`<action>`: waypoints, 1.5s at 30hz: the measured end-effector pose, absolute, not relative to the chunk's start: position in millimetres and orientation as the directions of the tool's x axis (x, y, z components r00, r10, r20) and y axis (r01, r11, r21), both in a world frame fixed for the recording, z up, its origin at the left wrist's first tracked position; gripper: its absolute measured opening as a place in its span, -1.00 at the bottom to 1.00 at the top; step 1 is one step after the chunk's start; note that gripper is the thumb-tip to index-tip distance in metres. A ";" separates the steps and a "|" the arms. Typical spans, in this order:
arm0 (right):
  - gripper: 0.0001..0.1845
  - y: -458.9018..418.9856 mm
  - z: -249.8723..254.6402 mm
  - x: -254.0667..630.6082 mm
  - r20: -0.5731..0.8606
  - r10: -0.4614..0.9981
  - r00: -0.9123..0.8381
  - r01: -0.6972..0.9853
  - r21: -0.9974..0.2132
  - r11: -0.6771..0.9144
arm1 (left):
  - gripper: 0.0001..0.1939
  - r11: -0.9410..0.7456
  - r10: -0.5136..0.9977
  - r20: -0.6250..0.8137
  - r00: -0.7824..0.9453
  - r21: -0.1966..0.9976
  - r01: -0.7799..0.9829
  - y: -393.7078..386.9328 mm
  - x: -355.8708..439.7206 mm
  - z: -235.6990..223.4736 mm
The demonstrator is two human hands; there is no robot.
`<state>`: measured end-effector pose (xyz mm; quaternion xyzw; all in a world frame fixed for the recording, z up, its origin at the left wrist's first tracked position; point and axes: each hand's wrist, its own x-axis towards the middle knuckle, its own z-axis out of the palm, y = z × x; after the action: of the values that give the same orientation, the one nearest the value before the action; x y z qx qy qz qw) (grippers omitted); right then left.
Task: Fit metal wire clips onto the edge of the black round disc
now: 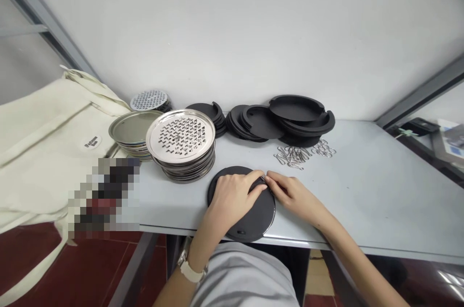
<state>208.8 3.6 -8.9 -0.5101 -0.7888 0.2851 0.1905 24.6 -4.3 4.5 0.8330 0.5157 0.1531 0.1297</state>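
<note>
A round black disc (250, 222) lies flat at the table's front edge, with a shiny metal rim showing along its right side. My left hand (232, 198) rests across it, thumb and forefinger closing on its upper right edge. At that same edge, my right hand (292, 196) pinches a small metal wire hook (263, 178), mostly hidden by the fingertips. Beyond my right hand lies a loose pile of similar wire hooks (295, 156). Left of the disc stands a stack of round metal grater plates (181, 140), the top one covered in raised, cut teeth.
Black round covers (297, 109) are piled along the wall, with more black discs (206, 112) beside them. Behind the graters are plain metal plates (136, 128) and a smaller perforated disc (148, 100). A cream cloth bag (47, 152) occupies the left end. Metal frame posts (420, 87) flank the table.
</note>
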 end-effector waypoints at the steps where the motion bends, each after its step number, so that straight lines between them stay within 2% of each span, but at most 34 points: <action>1: -0.65 3.7 -8.6 209.4 0.008 0.913 -0.408 0.695 -0.645 0.317 | -0.71 -0.436 0.898 0.125 0.422 0.376 0.818 -4.2 24.3 4.7; 13: -0.62 8.1 -4.8 226.9 -0.019 0.879 -0.476 0.643 -0.690 0.333 | -0.74 -0.448 0.890 0.110 0.443 0.388 0.805 -3.9 25.5 8.2; 15: -0.62 8.1 -5.5 236.1 -0.003 0.902 -0.432 0.661 -0.682 0.314 | -0.74 -0.440 0.894 0.110 0.433 0.389 0.809 -4.6 25.4 8.4; 21: -0.62 6.9 -3.4 258.0 0.119 0.982 -0.147 0.679 -0.710 0.188 | -0.79 -0.454 0.885 0.122 0.449 0.434 0.778 -6.2 23.4 8.0; 28: -0.68 5.0 -5.8 247.3 0.144 0.972 -0.188 0.702 -0.672 0.236 | -0.87 -0.457 0.886 0.149 0.439 0.435 0.776 -6.1 23.4 5.2; 33: -0.73 3.8 -7.4 241.0 0.130 0.971 -0.201 0.679 -0.696 0.234 | -0.84 -0.401 0.916 0.171 0.363 0.420 0.814 -7.3 23.9 7.9; 38: -0.79 3.6 -5.2 237.0 0.154 0.967 -0.203 0.658 -0.710 0.252 | -0.71 -0.391 0.918 0.238 0.317 0.415 0.822 -6.9 21.5 9.8; 42: -0.81 3.0 -0.9 238.7 0.231 0.957 -0.175 0.643 -0.709 0.289 | -0.58 -0.354 0.926 0.305 0.224 0.493 0.795 -6.3 18.3 7.9; 45: -0.81 -1.2 2.0 235.8 0.243 0.958 -0.155 0.628 -0.725 0.285 | -0.61 -0.359 0.918 0.356 0.176 0.553 0.752 -9.7 12.8 9.2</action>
<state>235.8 -1.2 2.0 -0.5490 -0.7219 0.2369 0.3484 12.8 -9.7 9.2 0.7563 0.5520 0.3278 0.1262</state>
